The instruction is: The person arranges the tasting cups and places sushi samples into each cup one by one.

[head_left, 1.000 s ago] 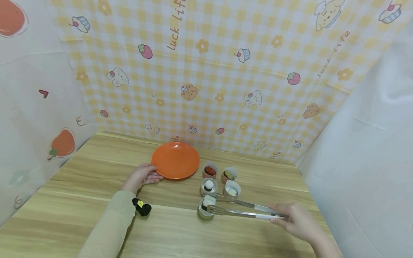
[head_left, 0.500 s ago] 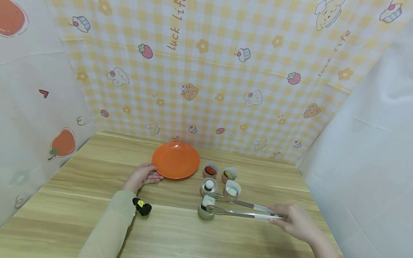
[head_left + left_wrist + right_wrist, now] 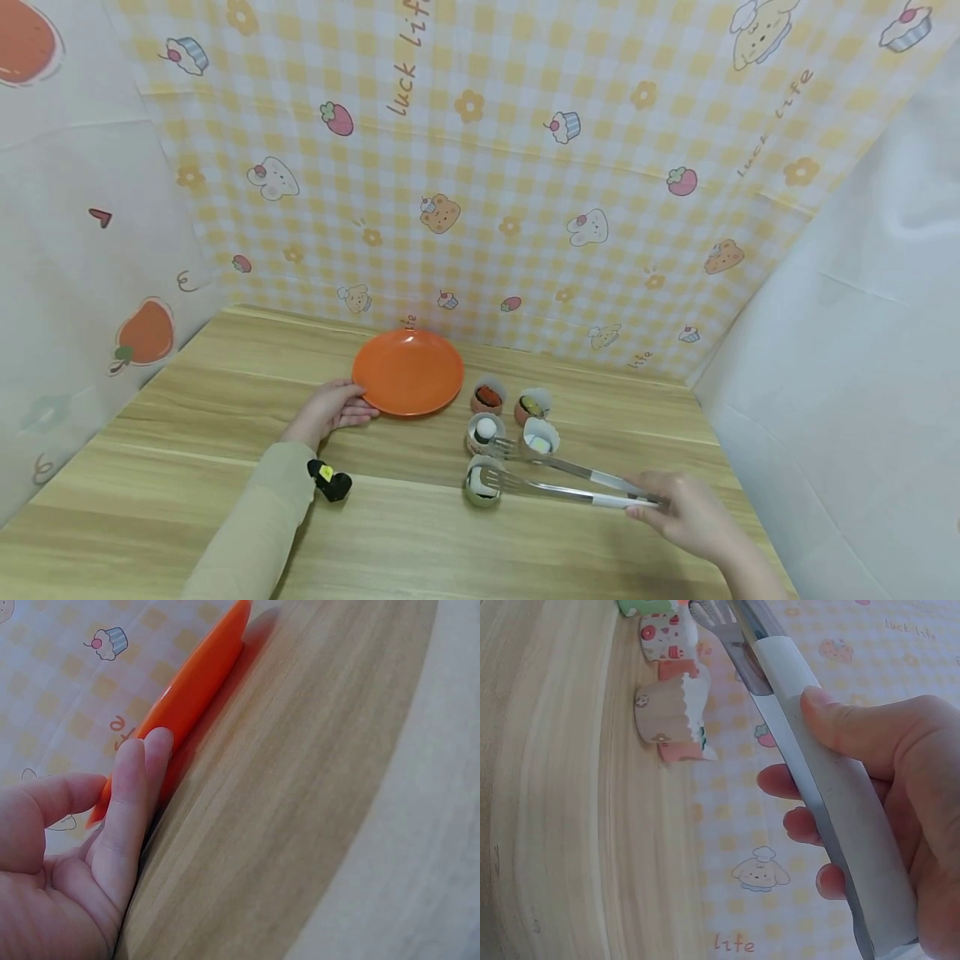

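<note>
My left hand point(image 3: 337, 407) pinches the near left rim of an orange plate point(image 3: 408, 375); the left wrist view has the thumb on one side of the rim and fingers on the other. My right hand point(image 3: 681, 510) grips the handles of metal tongs point(image 3: 562, 493). Their fork-like tips stand spread apart. One overlaps a white piece with a dark edge point(image 3: 477, 478) inside the nearest green paper cup point(image 3: 482, 500). The other tip reaches beside the cup behind it, which holds a round white piece on a dark base point(image 3: 486, 430).
Farther back stand cups with a red-topped piece point(image 3: 488, 397) and a yellowish piece point(image 3: 529, 407). A pale cup point(image 3: 540, 433) stands beside the tongs' far arm. A black strap with a device point(image 3: 330, 482) sits at the left sleeve. Patterned cloth backs the wooden table point(image 3: 390, 533).
The white piece in the nearest cup has gone from sticking up above the rim to lying lower inside. The tongs' tips have shifted slightly away from me. The left hand and plate stay put.
</note>
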Demonstrator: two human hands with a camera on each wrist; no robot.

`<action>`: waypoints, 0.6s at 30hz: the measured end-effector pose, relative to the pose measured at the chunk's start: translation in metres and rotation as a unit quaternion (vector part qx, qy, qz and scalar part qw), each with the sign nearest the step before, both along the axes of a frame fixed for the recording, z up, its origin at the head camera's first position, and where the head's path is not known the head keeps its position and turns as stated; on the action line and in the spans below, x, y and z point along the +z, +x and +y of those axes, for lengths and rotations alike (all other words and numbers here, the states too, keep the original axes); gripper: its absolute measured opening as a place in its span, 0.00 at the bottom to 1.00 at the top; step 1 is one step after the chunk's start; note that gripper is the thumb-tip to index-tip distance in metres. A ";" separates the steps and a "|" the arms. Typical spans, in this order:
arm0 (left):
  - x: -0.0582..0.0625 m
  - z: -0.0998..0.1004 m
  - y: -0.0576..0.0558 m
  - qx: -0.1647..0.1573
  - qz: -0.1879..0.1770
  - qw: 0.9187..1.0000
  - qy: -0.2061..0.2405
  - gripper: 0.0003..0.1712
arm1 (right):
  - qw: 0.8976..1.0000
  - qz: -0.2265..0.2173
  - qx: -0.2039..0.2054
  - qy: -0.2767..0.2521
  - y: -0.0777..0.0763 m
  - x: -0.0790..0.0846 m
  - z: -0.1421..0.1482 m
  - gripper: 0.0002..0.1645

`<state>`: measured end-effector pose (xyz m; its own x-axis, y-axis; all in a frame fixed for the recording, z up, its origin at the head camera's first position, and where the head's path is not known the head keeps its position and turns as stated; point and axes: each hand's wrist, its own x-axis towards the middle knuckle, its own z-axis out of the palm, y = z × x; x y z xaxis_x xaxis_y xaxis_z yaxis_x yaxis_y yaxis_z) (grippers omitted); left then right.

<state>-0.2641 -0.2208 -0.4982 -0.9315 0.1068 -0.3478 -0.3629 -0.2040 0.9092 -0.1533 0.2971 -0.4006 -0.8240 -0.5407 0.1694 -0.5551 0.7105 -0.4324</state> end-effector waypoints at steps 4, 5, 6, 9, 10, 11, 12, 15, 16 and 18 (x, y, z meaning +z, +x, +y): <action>0.000 0.000 -0.001 0.001 -0.002 1.000 -0.001 0.16 | 1.000 0.008 -0.005 0.001 0.001 0.001 -0.001 0.25; -0.001 0.000 -0.001 0.002 -0.003 1.000 -0.001 0.16 | 1.000 0.010 -0.007 0.001 0.001 0.001 -0.001 0.25; -0.001 0.000 -0.001 0.001 -0.002 1.000 -0.002 0.17 | 1.000 0.013 -0.008 -0.001 0.002 0.001 -0.002 0.25; -0.001 0.001 -0.001 0.008 -0.007 1.000 -0.003 0.17 | 1.000 0.023 -0.012 -0.005 0.002 0.000 -0.002 0.24; -0.001 0.001 -0.001 0.008 -0.008 1.000 -0.004 0.18 | 1.000 0.027 -0.014 -0.005 0.002 -0.001 -0.003 0.24; -0.001 0.001 0.000 0.005 -0.005 1.000 -0.005 0.19 | 0.999 0.031 -0.015 -0.005 0.003 -0.001 -0.003 0.24; -0.001 0.001 0.000 0.005 -0.006 1.000 -0.005 0.19 | 0.999 0.036 -0.017 -0.003 0.003 -0.002 -0.003 0.24; -0.001 0.002 0.000 0.006 -0.005 1.000 -0.005 0.19 | 0.999 0.043 -0.024 -0.003 0.003 -0.004 -0.003 0.25; -0.001 0.002 0.000 0.007 -0.005 1.000 -0.004 0.19 | 0.999 0.045 -0.027 -0.002 0.003 -0.004 -0.003 0.25; 0.000 0.002 0.001 0.008 -0.004 1.000 -0.005 0.18 | 0.998 0.049 -0.032 -0.001 0.003 -0.005 -0.003 0.25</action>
<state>-0.2634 -0.2192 -0.4985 -0.9302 0.0888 -0.3562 -0.3670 -0.2015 0.9081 -0.1498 0.2943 -0.4053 -0.8359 -0.4871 0.2530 -0.5489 0.7448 -0.3795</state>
